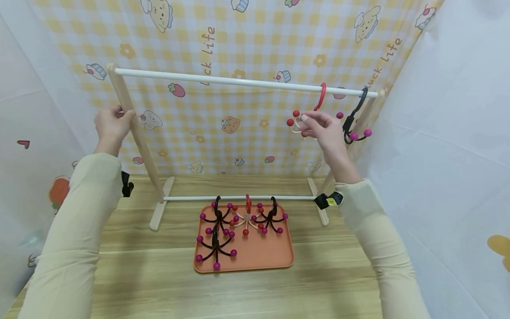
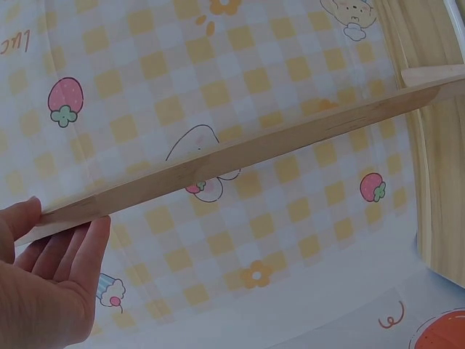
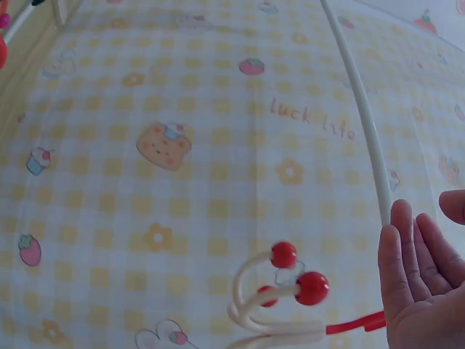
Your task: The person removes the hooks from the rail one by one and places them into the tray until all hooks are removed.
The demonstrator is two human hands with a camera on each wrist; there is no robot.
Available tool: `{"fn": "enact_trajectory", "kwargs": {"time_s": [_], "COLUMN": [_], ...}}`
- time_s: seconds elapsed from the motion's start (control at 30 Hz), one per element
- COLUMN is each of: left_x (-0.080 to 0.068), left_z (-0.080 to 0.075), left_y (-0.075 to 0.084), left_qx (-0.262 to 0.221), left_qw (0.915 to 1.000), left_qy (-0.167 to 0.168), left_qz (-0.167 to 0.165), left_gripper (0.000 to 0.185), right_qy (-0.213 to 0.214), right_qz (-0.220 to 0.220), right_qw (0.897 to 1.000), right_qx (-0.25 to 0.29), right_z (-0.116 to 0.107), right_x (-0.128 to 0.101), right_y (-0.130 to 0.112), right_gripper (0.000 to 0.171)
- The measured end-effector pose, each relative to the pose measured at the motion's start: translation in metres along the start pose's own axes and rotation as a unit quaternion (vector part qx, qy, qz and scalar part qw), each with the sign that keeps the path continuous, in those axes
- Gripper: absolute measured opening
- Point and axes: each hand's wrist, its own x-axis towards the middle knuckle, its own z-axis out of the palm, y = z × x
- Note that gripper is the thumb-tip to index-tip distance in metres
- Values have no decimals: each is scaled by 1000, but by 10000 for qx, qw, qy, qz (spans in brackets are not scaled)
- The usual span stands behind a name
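My left hand [image 1: 111,124] grips the left wooden post [image 1: 137,137] of a clothes rack; in the left wrist view its fingers [image 2: 62,265] lie behind the post [image 2: 254,149] with the thumb on top. My right hand [image 1: 320,126] is up by the white top rod [image 1: 239,82], at a white-armed hanger with red balls [image 1: 294,118] whose red hook [image 1: 322,95] hangs over the rod. In the right wrist view its fingers [image 3: 407,262] are straight, and the hanger [image 3: 290,287] sits just left of the palm. A black hanger with magenta balls [image 1: 352,126] hangs further right.
An orange tray [image 1: 259,254] on the wooden table [image 1: 159,283] holds several more hangers: black ones with magenta balls [image 1: 216,241] and a white one with red balls [image 1: 247,219]. The rack's lower rod [image 1: 239,198] runs just behind the tray. Patterned cloth walls stand close around.
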Motion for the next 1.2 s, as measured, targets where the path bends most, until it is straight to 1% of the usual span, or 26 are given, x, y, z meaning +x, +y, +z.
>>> {"fn": "enact_trajectory", "kwargs": {"time_s": [0.17, 0.37, 0.5, 0.57, 0.63, 0.77, 0.97, 1.2], "left_x": [-1, -2, -1, -1, -1, -1, -1, -1], "left_z": [0, -1, -1, -1, -1, -1, -2, -1], "left_y": [2, 4, 4, 4, 3, 3, 2, 2], "left_qx": [-55, -120, -86, -77, -51, -41, -68, -14], "left_qw": [10000, 9999, 10000, 10000, 10000, 10000, 10000, 10000], "left_qy": [-10, -35, -18, -6, 2, -11, -26, -12], "left_qz": [-34, -60, -35, -26, -26, -35, -28, -39], "left_gripper": [50, 51, 51, 50, 51, 51, 50, 51], "right_qy": [432, 933, 1191, 1265, 1264, 1111, 862, 859], "right_qz": [71, 250, 256, 297, 390, 547, 611, 625], "right_qw": [9990, 9948, 9920, 9914, 9912, 9922, 9940, 9934], "right_qx": [94, 335, 318, 183, 88, -157, -285, -439], "right_z": [-13, -27, -32, -34, -34, -33, -27, -22], "right_x": [8, 17, 23, 26, 29, 35, 41, 48], "right_y": [-10, -16, -17, -17, -16, -13, -9, -10], "right_gripper": [29, 32, 29, 29, 30, 34, 36, 36]}}
